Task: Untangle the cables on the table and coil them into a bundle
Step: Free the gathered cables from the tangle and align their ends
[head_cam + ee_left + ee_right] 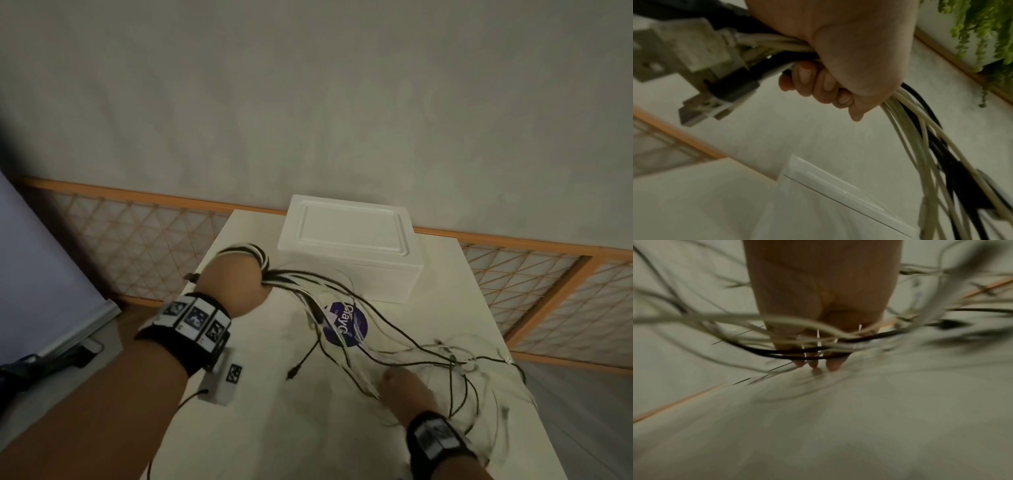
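Your left hand (233, 284) is clenched round a thick bunch of white and black cables (346, 318), raised over the table (274, 394) at about 10 o'clock from its middle. Turns of cable wrap over the back of the fist. In the left wrist view your fingers (818, 84) curl tight on the bunch, and USB plugs (701, 104) stick out past your thumb side.

From that fist the strands fan toward 4 o'clock, crossing a round purple sticker (346, 323) on the tabletop and ending in a loose tangle at the table's 3 o'clock edge. Two black plug ends dangle free near the table's middle.

Your right hand (407, 394) sits at about 5 o'clock, fingers straight and pointing down among the strands. In the right wrist view several cables cross over those fingers (832, 363), which are not curled round any of them; that view is badly blurred.

A white foam box (349, 246) stands at the table's 12 o'clock end, just beyond your left fist.
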Available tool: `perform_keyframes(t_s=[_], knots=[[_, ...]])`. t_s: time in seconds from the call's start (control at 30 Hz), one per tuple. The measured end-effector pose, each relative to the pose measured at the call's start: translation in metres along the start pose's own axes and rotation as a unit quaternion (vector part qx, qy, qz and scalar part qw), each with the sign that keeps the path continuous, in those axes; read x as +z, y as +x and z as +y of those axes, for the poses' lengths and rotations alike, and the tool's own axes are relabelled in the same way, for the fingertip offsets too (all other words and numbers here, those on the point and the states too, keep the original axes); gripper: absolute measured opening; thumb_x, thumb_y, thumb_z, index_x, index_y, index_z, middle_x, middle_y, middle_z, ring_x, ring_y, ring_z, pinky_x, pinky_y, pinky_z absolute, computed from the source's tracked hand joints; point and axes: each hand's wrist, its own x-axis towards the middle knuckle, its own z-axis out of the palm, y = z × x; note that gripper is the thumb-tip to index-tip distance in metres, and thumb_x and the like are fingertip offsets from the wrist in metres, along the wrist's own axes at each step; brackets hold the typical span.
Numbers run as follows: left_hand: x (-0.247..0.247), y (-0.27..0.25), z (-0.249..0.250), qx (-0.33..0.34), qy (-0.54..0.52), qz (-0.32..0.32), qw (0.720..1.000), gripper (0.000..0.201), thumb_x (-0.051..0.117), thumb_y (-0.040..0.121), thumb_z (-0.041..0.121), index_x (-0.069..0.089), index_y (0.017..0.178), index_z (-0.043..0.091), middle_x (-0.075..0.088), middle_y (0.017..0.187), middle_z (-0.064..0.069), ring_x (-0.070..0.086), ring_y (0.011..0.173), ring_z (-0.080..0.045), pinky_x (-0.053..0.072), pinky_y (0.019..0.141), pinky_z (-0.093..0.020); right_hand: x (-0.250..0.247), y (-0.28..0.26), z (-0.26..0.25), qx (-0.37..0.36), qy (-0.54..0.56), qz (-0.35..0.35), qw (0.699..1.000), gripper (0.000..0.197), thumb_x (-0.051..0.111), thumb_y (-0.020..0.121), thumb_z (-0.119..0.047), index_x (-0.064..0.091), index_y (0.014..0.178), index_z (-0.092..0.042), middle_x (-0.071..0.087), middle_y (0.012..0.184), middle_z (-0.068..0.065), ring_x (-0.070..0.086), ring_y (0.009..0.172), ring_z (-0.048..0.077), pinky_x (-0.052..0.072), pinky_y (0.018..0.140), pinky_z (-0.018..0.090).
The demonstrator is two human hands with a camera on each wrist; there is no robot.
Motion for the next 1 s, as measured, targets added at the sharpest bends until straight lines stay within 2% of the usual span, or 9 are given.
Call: perform_keyframes(t_s=[0.17, 0.3, 0.5, 0.57, 0.63, 0.7, 0.8, 0.9, 1.0], knots=[[-0.020, 0.006, -0.040, -0.066, 0.001, 0.026, 0.997, 0.027, 0.057, 0.084, 0.021, 0.039, 0.064, 0.018, 0.044, 0.067, -0.001, 0.047, 0.064, -0.022, 0.034, 0.057, -0.030, -0.016, -0.027, 0.088, 0.094, 0.003, 0.070, 0.993, 0.066, 0.061, 0.078, -0.054, 0.038, 0.138, -0.040, 0.033, 0.150, -0.013, 0.041, 0.131, 0.012, 0.036, 0.103, 0.030], [-0.008, 0.007, -0.046, -0.085, -0.017, 0.015, 0.996, 0.029, 0.057, 0.085, 0.023, 0.038, 0.064, 0.018, 0.045, 0.067, -0.003, 0.046, 0.062, -0.024, 0.037, 0.058, -0.031, -0.024, -0.027, 0.123, 0.059, 0.093, 0.076, 0.991, 0.089, 0.083, 0.065, -0.017, 0.039, 0.142, -0.027, 0.046, 0.135, -0.003, 0.056, 0.103, 0.017, 0.048, 0.077, 0.028], [-0.004, 0.008, -0.046, -0.094, -0.060, 0.004, 0.994, 0.028, 0.056, 0.087, 0.026, 0.040, 0.066, 0.017, 0.047, 0.069, -0.004, 0.050, 0.066, -0.026, 0.038, 0.060, -0.032, -0.060, -0.033, 0.091, 0.124, 0.247, 0.076, 0.958, 0.035, 0.055, 0.093, -0.015, 0.057, 0.128, -0.017, 0.058, 0.130, 0.006, 0.057, 0.114, 0.024, 0.046, 0.090, 0.031], [0.001, 0.008, -0.039, -0.073, -0.048, -0.016, 0.996, 0.027, 0.055, 0.086, 0.027, 0.039, 0.066, 0.019, 0.045, 0.068, -0.002, 0.049, 0.065, -0.026, 0.037, 0.059, -0.031, -0.081, -0.035, 0.044, 0.085, 0.112, 0.072, 0.987, 0.022, 0.049, 0.093, -0.021, 0.064, 0.107, -0.014, 0.061, 0.122, 0.007, 0.057, 0.113, 0.024, 0.044, 0.091, 0.028], [0.007, 0.007, -0.031, -0.054, -0.033, -0.039, 0.997, 0.027, 0.054, 0.086, 0.028, 0.037, 0.066, 0.021, 0.044, 0.067, 0.001, 0.047, 0.065, -0.025, 0.035, 0.059, -0.031, -0.104, -0.046, -0.013, -0.019, 0.086, 0.213, 0.973, 0.012, 0.055, 0.086, -0.026, 0.063, 0.084, -0.016, 0.066, 0.099, 0.003, 0.062, 0.097, 0.023, 0.044, 0.076, 0.025], [0.012, 0.005, -0.021, -0.032, -0.029, -0.056, 0.997, 0.027, 0.053, 0.086, 0.028, 0.035, 0.066, 0.023, 0.042, 0.068, 0.003, 0.048, 0.068, -0.025, 0.036, 0.061, -0.031, -0.118, -0.062, -0.073, -0.161, 0.132, 0.379, 0.902, 0.018, 0.065, 0.077, -0.022, 0.066, 0.095, -0.018, 0.067, 0.101, 0.000, 0.062, 0.096, 0.020, 0.043, 0.079, 0.024], [0.012, -0.004, -0.002, 0.008, -0.040, -0.055, 0.998, 0.023, 0.054, 0.085, 0.025, 0.039, 0.069, 0.020, 0.044, 0.070, 0.003, 0.051, 0.073, -0.025, 0.037, 0.064, -0.030, -0.118, -0.079, -0.147, -0.358, 0.036, 0.395, 0.846, 0.068, 0.071, 0.063, -0.033, 0.051, 0.128, -0.022, 0.055, 0.131, 0.000, 0.048, 0.122, 0.018, 0.035, 0.104, 0.037], [0.011, -0.013, 0.014, 0.046, -0.087, -0.036, 0.994, 0.008, 0.056, 0.085, 0.023, 0.051, 0.085, 0.017, 0.052, 0.082, 0.000, 0.056, 0.080, -0.023, 0.040, 0.068, -0.029, -0.099, -0.075, -0.185, -0.348, -0.092, 0.367, 0.858, 0.081, 0.076, 0.061, -0.041, 0.043, 0.133, -0.027, 0.054, 0.133, -0.001, 0.046, 0.128, 0.022, 0.030, 0.109, 0.053], [0.012, -0.016, 0.012, 0.030, -0.166, -0.050, 0.984, 0.023, 0.057, 0.086, 0.024, 0.039, 0.071, 0.021, 0.045, 0.070, 0.004, 0.047, 0.065, -0.016, 0.032, 0.060, -0.028, -0.096, -0.058, -0.188, -0.349, -0.085, 0.441, 0.823, 0.041, 0.080, 0.057, -0.030, 0.064, 0.094, -0.023, 0.066, 0.090, -0.006, 0.064, 0.094, 0.019, 0.041, 0.102, 0.048]])
